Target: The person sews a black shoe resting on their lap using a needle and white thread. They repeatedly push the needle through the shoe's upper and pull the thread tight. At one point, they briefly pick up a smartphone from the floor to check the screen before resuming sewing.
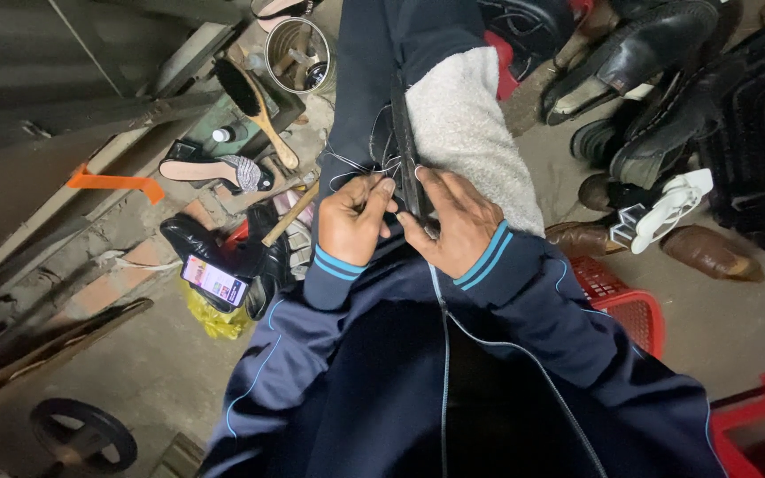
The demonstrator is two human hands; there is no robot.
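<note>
At nine o'clock of the picture, on the floor (135, 372), an orange bracket (115, 183) lies against grey boards; toward seven o'clock sits a black wheel (83, 435); nearer the middle a phone (214, 280) with a lit screen rests on a black shoe (189, 237), above a yellow bag (214, 320); at eleven o'clock lie a shoe brush (254, 104) with a wooden handle, a black-and-white sandal (216, 170) and a metal tin (300, 55) of small tools; a wooden hammer handle (290, 213) slants just beside the left cuff. At the centre the left hand (353, 219) is clenched, pinching white thread (354, 165) between thumb and fingers; the thread loops loosely at twelve o'clock of that hand. Just at three o'clock of it the right hand (456, 221) grasps a dark shoe sole (407, 168), fingers spread along its edge; the sole stands on edge across the person's lap, pressed against a grey fleecy lining (467, 133). Both sleeves are dark blue with light blue stripes. At one to three o'clock a heap of black and brown shoes (657, 80) covers the floor, with a white sandal (670, 205) on top; at four o'clock stand a red basket (626, 301) and a red stool (759, 425).
</note>
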